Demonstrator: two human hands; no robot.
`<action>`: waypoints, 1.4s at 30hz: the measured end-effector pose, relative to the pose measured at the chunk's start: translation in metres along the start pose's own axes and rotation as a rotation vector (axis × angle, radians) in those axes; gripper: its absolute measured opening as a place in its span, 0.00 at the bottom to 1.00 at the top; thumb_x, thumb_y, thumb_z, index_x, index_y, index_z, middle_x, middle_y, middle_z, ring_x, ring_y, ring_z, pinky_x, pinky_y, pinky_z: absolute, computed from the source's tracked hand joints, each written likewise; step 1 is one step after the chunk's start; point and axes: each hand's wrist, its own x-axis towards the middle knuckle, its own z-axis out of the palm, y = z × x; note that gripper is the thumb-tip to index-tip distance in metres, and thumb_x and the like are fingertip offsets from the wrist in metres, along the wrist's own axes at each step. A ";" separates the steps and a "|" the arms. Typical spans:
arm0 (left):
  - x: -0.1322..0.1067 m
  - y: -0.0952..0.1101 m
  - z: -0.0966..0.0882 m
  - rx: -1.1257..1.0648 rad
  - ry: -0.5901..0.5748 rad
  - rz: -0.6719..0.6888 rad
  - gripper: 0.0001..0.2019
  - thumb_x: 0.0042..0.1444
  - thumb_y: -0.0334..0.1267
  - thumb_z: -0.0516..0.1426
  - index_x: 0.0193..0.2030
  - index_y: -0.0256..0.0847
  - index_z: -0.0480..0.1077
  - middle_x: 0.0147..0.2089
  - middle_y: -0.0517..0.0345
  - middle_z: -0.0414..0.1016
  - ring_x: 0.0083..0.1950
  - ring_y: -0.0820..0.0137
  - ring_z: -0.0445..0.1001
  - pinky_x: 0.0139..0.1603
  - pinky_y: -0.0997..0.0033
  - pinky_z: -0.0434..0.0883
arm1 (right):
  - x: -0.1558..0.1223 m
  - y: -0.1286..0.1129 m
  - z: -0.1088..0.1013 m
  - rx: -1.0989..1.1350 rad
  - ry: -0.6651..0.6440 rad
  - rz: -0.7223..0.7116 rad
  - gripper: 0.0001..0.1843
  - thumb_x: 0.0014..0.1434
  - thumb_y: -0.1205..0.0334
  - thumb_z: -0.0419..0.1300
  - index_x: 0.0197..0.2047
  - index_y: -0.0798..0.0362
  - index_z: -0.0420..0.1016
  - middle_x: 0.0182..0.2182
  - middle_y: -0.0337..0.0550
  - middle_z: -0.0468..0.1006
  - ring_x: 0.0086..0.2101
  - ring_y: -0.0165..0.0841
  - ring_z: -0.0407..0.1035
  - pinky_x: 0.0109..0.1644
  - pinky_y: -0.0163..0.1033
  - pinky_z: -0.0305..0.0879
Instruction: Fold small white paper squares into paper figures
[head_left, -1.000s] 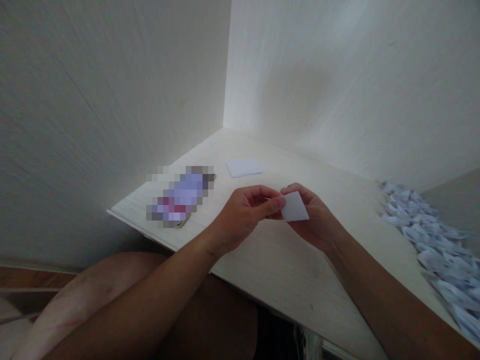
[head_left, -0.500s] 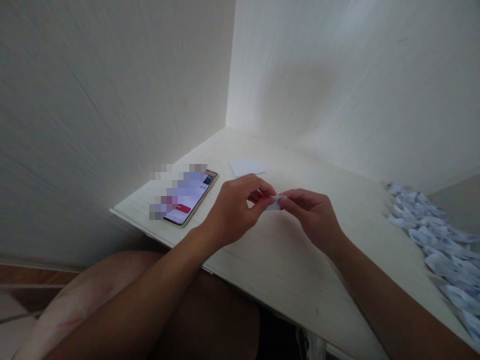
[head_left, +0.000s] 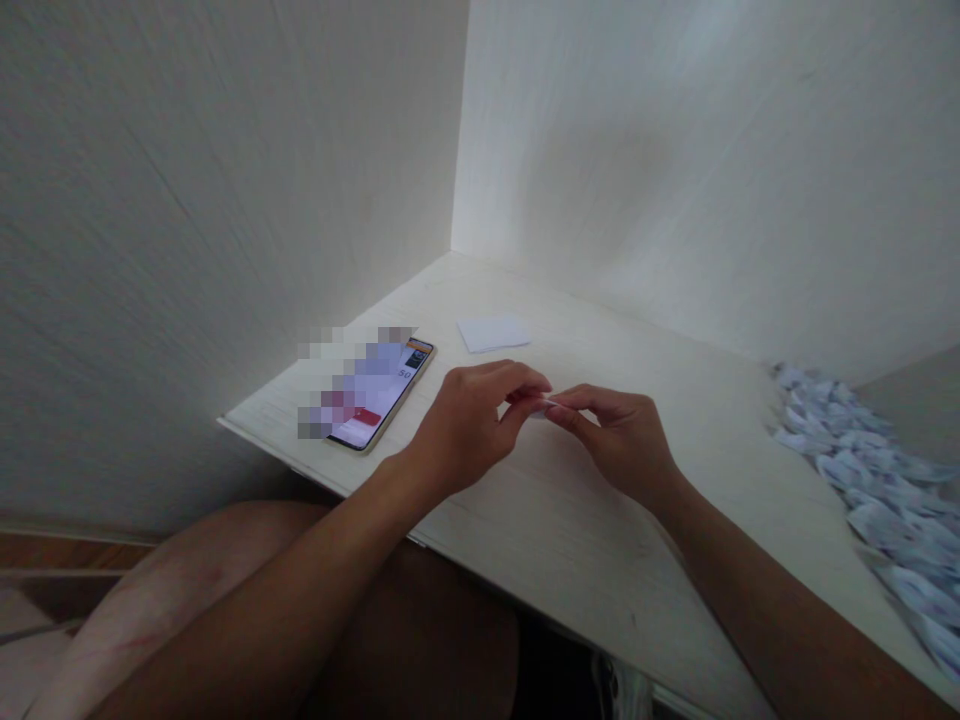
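Note:
Both hands meet over the middle of a pale wooden table (head_left: 570,540). My left hand (head_left: 472,425) and my right hand (head_left: 619,440) each pinch the same small white paper piece (head_left: 541,405), of which only a thin edge shows between the fingertips. The fingers of both hands are closed on it. A flat white paper square (head_left: 493,333) lies on the table just beyond the hands.
A phone (head_left: 371,392) with a lit screen lies to the left near the table's edge. A heap of several folded white paper pieces (head_left: 870,480) runs along the right side. Walls close in the table's corner at the back. My knee (head_left: 180,610) shows below the table edge.
The small paper was held up flat and fully visible; it has since been turned or folded down so only its edge shows. Both hands dropped slightly.

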 end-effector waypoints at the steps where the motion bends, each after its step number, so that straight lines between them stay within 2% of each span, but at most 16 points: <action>1: 0.000 0.000 0.001 -0.023 0.005 -0.019 0.02 0.64 0.33 0.64 0.41 0.41 0.81 0.39 0.54 0.86 0.38 0.67 0.83 0.43 0.69 0.77 | 0.000 -0.001 0.000 -0.009 0.006 0.001 0.05 0.60 0.53 0.73 0.34 0.42 0.89 0.33 0.40 0.89 0.35 0.38 0.82 0.43 0.45 0.76; 6: 0.000 -0.001 0.004 -0.210 0.039 -0.192 0.06 0.60 0.37 0.67 0.44 0.41 0.80 0.39 0.54 0.87 0.40 0.65 0.86 0.45 0.67 0.80 | 0.000 -0.003 0.000 0.002 0.013 0.029 0.07 0.59 0.51 0.73 0.32 0.43 0.89 0.32 0.40 0.89 0.34 0.38 0.81 0.42 0.45 0.75; 9: -0.001 0.000 0.004 -0.182 0.055 -0.196 0.05 0.59 0.36 0.68 0.42 0.42 0.80 0.37 0.55 0.87 0.39 0.66 0.85 0.43 0.68 0.80 | -0.001 -0.002 0.000 -0.039 0.017 0.027 0.08 0.60 0.50 0.73 0.33 0.43 0.89 0.31 0.40 0.89 0.32 0.37 0.79 0.38 0.43 0.72; 12: -0.001 0.000 0.005 -0.197 0.050 -0.201 0.08 0.59 0.36 0.68 0.46 0.43 0.79 0.37 0.56 0.87 0.40 0.65 0.86 0.46 0.67 0.80 | -0.001 -0.001 0.001 -0.068 0.019 0.027 0.08 0.60 0.49 0.73 0.34 0.42 0.89 0.32 0.40 0.89 0.31 0.36 0.78 0.37 0.42 0.70; 15: -0.001 -0.003 0.008 -0.288 0.057 -0.255 0.11 0.58 0.38 0.69 0.47 0.42 0.79 0.39 0.55 0.87 0.41 0.65 0.86 0.47 0.66 0.81 | -0.001 0.000 0.000 -0.015 0.032 0.061 0.10 0.60 0.48 0.73 0.34 0.44 0.90 0.31 0.41 0.88 0.30 0.35 0.77 0.36 0.42 0.69; 19: -0.001 -0.006 0.010 -0.317 0.067 -0.304 0.09 0.58 0.39 0.69 0.43 0.40 0.80 0.38 0.53 0.87 0.39 0.66 0.85 0.43 0.68 0.81 | 0.000 0.001 0.003 0.082 0.034 0.113 0.11 0.60 0.48 0.72 0.34 0.46 0.89 0.30 0.42 0.87 0.29 0.34 0.76 0.36 0.42 0.69; 23: -0.002 -0.004 0.008 -0.238 0.003 -0.260 0.07 0.60 0.36 0.67 0.44 0.41 0.80 0.38 0.54 0.87 0.39 0.66 0.86 0.43 0.69 0.80 | -0.002 -0.003 0.008 0.058 0.062 -0.007 0.06 0.59 0.53 0.73 0.38 0.45 0.88 0.35 0.41 0.87 0.35 0.36 0.78 0.40 0.43 0.70; 26: -0.002 -0.002 0.007 -0.193 -0.068 -0.244 0.09 0.60 0.36 0.67 0.47 0.41 0.79 0.38 0.54 0.88 0.38 0.65 0.86 0.43 0.67 0.80 | -0.004 -0.007 0.009 -0.013 0.080 -0.066 0.07 0.61 0.53 0.72 0.34 0.45 0.86 0.33 0.42 0.86 0.35 0.36 0.76 0.40 0.43 0.70; 30: -0.002 -0.004 0.009 -0.262 -0.061 -0.321 0.12 0.57 0.38 0.69 0.47 0.41 0.80 0.38 0.53 0.88 0.38 0.64 0.86 0.43 0.66 0.80 | -0.003 -0.007 0.007 0.040 0.090 0.035 0.13 0.60 0.49 0.72 0.31 0.48 0.83 0.29 0.41 0.83 0.30 0.34 0.74 0.36 0.42 0.69; 33: -0.001 -0.008 0.009 -0.373 -0.046 -0.397 0.09 0.55 0.37 0.70 0.43 0.40 0.81 0.37 0.52 0.87 0.38 0.64 0.86 0.43 0.66 0.80 | -0.002 -0.006 0.006 0.171 0.105 0.120 0.14 0.57 0.48 0.74 0.29 0.49 0.82 0.27 0.40 0.82 0.28 0.32 0.72 0.35 0.40 0.68; 38: 0.000 -0.008 0.008 -0.399 -0.031 -0.403 0.07 0.53 0.33 0.69 0.40 0.39 0.82 0.32 0.57 0.85 0.32 0.69 0.82 0.37 0.70 0.76 | -0.001 -0.008 0.006 0.216 0.051 0.132 0.14 0.56 0.50 0.74 0.28 0.50 0.81 0.25 0.39 0.79 0.27 0.30 0.68 0.32 0.38 0.65; 42: 0.001 -0.010 0.010 -0.511 -0.011 -0.483 0.08 0.52 0.38 0.70 0.37 0.38 0.81 0.31 0.55 0.84 0.30 0.69 0.81 0.34 0.69 0.77 | 0.000 -0.009 0.004 0.252 0.040 0.147 0.14 0.56 0.50 0.74 0.28 0.49 0.81 0.25 0.38 0.79 0.27 0.30 0.68 0.34 0.39 0.66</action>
